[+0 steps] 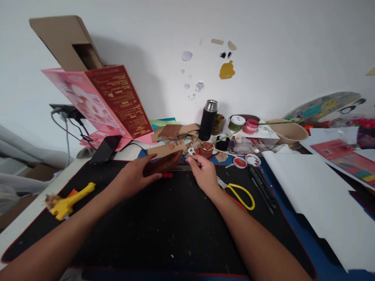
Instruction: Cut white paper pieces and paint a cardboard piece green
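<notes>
My left hand [133,173] grips a brown painted piece of cardboard [164,163] by its left end, thumb below and fingers above. The piece is tilted over the black mat [164,230]. To its right, my right hand [203,171] is closed in a pinch; a small pale spot shows at the fingertips, too small to name. Between the hands, a small red piece [168,175] lies on the mat. Scissors with yellow and red handles [241,195] lie beside my right wrist. A yellow glue gun [72,201] rests near my left forearm.
Cardboard scraps [166,132], a black flask [208,120], a brown paint jar [206,149] and small paint lids [240,162] stand behind the hands. Dark pens [262,187] and white paper [316,203] lie right. A phone [105,149] and a pink-red folded box [117,101] are left.
</notes>
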Available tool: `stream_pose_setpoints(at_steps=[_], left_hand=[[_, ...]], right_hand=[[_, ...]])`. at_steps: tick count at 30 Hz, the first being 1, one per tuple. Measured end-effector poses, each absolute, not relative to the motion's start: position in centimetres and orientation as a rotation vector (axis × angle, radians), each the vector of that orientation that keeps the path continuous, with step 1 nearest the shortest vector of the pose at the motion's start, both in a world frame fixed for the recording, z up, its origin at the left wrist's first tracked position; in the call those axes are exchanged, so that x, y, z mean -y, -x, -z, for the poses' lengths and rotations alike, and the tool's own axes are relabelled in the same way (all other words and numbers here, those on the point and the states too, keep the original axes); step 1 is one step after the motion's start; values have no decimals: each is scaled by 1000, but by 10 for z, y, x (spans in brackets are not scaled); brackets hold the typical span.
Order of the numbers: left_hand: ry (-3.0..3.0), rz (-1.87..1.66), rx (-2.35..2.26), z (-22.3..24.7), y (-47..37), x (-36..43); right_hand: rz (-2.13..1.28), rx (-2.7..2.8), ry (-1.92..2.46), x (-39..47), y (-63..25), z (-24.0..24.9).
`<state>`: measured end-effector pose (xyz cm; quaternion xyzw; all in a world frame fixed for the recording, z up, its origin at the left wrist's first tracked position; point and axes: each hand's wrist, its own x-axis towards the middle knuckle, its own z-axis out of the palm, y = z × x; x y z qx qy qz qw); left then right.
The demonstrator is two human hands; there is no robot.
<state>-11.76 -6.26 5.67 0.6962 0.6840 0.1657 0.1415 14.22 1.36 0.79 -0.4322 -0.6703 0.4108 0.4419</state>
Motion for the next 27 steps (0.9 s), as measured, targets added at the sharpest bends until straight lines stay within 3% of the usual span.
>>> stream_pose_setpoints(at_steps=[20, 27], left_hand=[[-2388, -391, -1869, -35, 82, 12], [-2356, -756, -1977, -50, 92, 24]], right_hand=[[-992, 1563, 1065, -19, -153, -21], [-969, 1549, 1063, -21, -155, -23]])
